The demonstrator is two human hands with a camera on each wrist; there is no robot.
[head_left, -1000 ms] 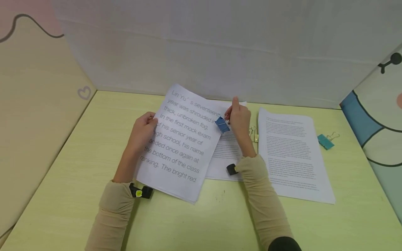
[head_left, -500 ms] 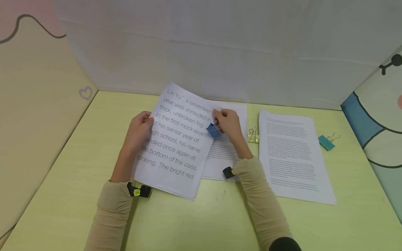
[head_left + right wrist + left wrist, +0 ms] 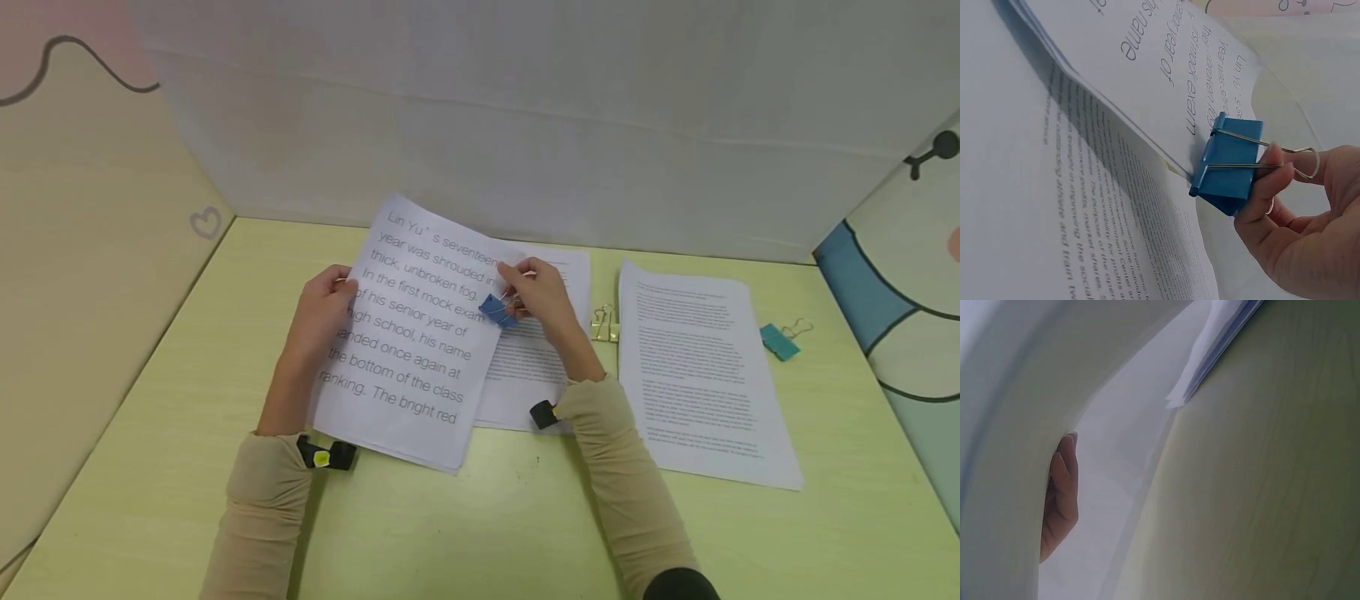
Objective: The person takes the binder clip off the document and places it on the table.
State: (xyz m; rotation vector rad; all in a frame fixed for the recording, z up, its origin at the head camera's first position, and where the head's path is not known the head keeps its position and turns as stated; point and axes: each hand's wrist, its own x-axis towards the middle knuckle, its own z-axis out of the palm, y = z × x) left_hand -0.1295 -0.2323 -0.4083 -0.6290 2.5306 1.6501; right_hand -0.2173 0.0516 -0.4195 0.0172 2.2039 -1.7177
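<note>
My left hand (image 3: 321, 307) grips the left edge of a stack of sheets (image 3: 405, 350) with large print, thumb on top. The sheets are raised and tilted over the table; in the left wrist view, that hand (image 3: 1063, 497) is partly hidden behind paper. A blue binder clip (image 3: 498, 311) sits at the stack's right edge. My right hand (image 3: 542, 296) holds the clip by its wire handles. In the right wrist view, the blue clip (image 3: 1232, 162) has its mouth at the paper edge, with curled fingers (image 3: 1272, 178) at the wires.
Beneath the raised sheets lies another small-print stack (image 3: 521, 375), with a yellow binder clip (image 3: 605, 325) right of it. Further right are a third printed stack (image 3: 697, 375) and a teal binder clip (image 3: 780, 342). A white sheet (image 3: 525, 125) hangs behind the table.
The raised sheets and my left hand have shifted slightly left. My right hand has moved left and down with the blue binder clip, its raised finger now lowered.
</note>
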